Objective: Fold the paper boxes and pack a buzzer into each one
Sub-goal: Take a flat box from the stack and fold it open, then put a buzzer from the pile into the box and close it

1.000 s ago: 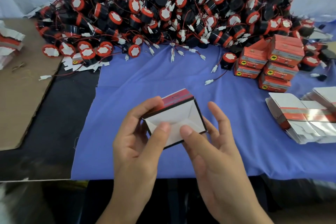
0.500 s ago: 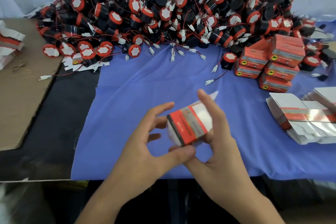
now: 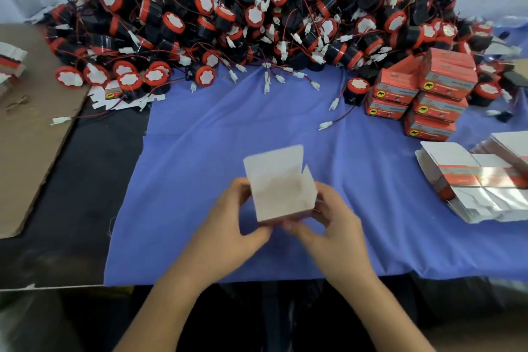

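White card inside, red print along the bottom edge: paper box (image 3: 281, 191), folded up, open end upward, lid flap standing at the far side, small side flap raised at the right. Held over the blue cloth (image 3: 257, 128), toward its near edge, between both hands.

Left hand (image 3: 228, 226): fingers curled round the box's left wall, thumb along the near bottom edge. Gripping.

Right hand (image 3: 335, 217): fingers curled round the right wall and near bottom corner, thumb tip close to the left thumb. Gripping too. Both hands and box somewhat blurred; fingers behind the box hidden.

Heap of buzzers (image 3: 257, 14) across the far side of the table: black bodies, red rims, white faces, thin red wires with white plugs, front row spilling onto the cloth. Single buzzer (image 3: 357, 88) apart from the heap, just left of a stack of closed red boxes (image 3: 428, 94) at far right. Flat box blanks (image 3: 471, 180) fanned out nearer, at the right edge. Brown cardboard sheet (image 3: 28, 137) at left, black tabletop (image 3: 85, 180) between it and the cloth.
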`<state>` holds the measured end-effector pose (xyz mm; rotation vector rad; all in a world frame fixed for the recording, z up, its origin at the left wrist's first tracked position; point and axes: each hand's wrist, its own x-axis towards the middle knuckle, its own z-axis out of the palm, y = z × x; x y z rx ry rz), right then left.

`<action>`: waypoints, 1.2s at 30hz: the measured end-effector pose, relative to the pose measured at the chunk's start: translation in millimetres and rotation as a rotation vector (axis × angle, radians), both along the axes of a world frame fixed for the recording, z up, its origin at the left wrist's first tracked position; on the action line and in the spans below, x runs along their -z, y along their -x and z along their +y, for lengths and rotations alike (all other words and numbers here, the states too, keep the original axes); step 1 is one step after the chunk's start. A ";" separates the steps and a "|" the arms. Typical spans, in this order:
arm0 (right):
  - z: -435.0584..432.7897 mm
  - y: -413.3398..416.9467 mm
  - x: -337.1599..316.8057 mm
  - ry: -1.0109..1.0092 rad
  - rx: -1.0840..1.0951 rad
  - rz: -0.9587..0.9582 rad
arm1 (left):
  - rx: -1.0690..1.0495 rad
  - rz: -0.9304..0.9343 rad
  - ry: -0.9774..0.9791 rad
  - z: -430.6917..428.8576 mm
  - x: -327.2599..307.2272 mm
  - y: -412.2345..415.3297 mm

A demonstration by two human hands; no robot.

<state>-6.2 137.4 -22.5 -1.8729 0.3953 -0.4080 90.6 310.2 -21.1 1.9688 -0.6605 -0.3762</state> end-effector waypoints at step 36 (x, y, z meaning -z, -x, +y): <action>-4.8 -362.2 -11.3 -0.169 -0.300 0.148 | -0.699 0.504 0.556 -84.9 -5.2 -269.3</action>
